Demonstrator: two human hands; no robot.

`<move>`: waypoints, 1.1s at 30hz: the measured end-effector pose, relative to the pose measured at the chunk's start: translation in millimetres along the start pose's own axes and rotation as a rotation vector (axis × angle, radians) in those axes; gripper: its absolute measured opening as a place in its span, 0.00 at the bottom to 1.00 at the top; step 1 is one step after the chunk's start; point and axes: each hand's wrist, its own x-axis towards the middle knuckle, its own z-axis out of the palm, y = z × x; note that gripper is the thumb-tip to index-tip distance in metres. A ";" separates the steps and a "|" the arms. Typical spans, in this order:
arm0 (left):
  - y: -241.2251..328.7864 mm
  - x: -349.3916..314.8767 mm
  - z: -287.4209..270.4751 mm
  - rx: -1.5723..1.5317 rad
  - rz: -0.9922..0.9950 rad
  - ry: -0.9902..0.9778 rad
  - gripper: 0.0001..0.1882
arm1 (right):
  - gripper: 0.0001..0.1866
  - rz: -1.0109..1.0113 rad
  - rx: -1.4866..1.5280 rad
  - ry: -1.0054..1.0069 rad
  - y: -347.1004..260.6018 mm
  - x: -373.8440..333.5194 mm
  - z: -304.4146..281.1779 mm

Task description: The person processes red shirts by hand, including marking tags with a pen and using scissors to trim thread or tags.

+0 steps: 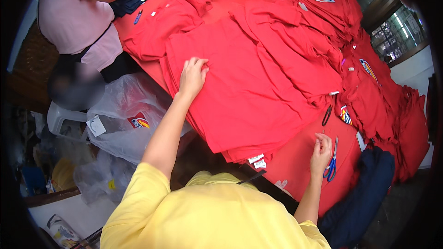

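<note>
Red T-shirt stack [244, 87], middle of the red-topped table [295, 169]
Near right, the right hand [321, 150] curls loosely, seemingly empty, beside blue-handled scissors [331, 169]; farther left, the left hand [194, 77] rests bent fingers on the stack, hold unclear. Shirts look soft, light: take hem corners.

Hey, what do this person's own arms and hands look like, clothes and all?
The person wears a plain yellow top with short sleeves, leaving the forearms bare. The left hand and right hand are ungloved, and no watch or bracelet shows on either wrist.
</note>
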 end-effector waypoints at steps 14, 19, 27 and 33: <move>69.4 -166.5 -147.2 -0.159 -0.508 -1.545 0.15 | 0.23 -0.645 0.049 -0.265 -124.2 112.7 192.8; 72.0 -169.4 -156.0 -0.160 -0.488 -0.757 0.16 | 0.39 -0.634 -0.295 -0.342 -174.8 105.7 255.2; 66.3 -145.2 -110.9 -0.331 -0.807 -0.509 0.18 | 0.41 -1.050 0.111 -0.858 -152.1 -74.5 117.7; 110.1 -146.0 -88.4 0.088 -0.489 -0.663 0.20 | 0.33 -0.599 0.054 -1.302 -66.0 -140.9 87.8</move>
